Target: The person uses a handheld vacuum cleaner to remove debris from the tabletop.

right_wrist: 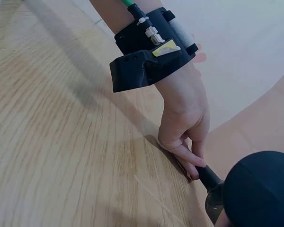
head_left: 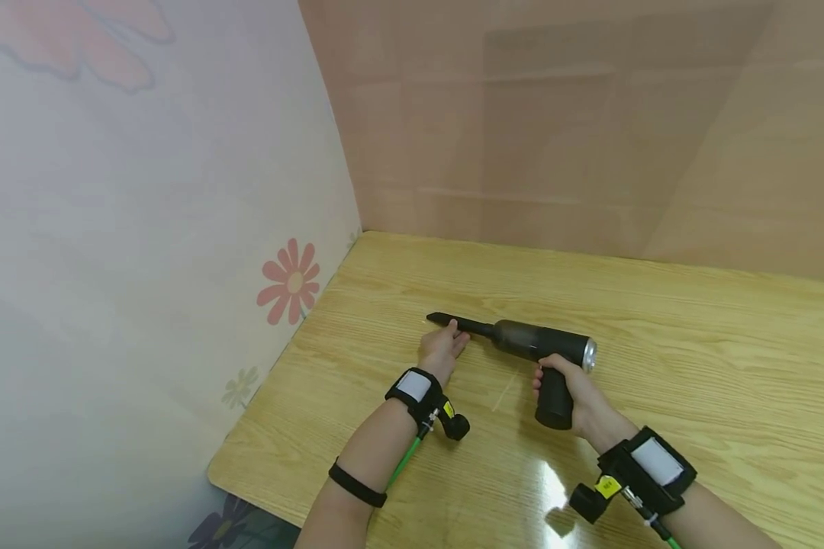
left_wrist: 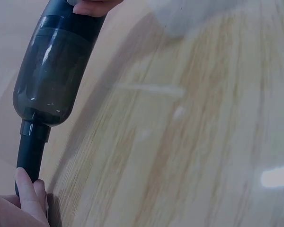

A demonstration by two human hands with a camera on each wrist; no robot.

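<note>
both hands on handheld vacuum

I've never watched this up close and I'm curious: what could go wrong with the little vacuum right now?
The left hand only pinches the thin nozzle with its fingertips, so it might slip or twist. The right hand alone carries the handheld vacuum by its grip, so the body could tip. The nozzle tip could scrape the wooden table.

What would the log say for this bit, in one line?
right hand: grips handle of handheld vacuum | left hand: fingers pinch its nozzle | vacuum lies across wooden table
</note>
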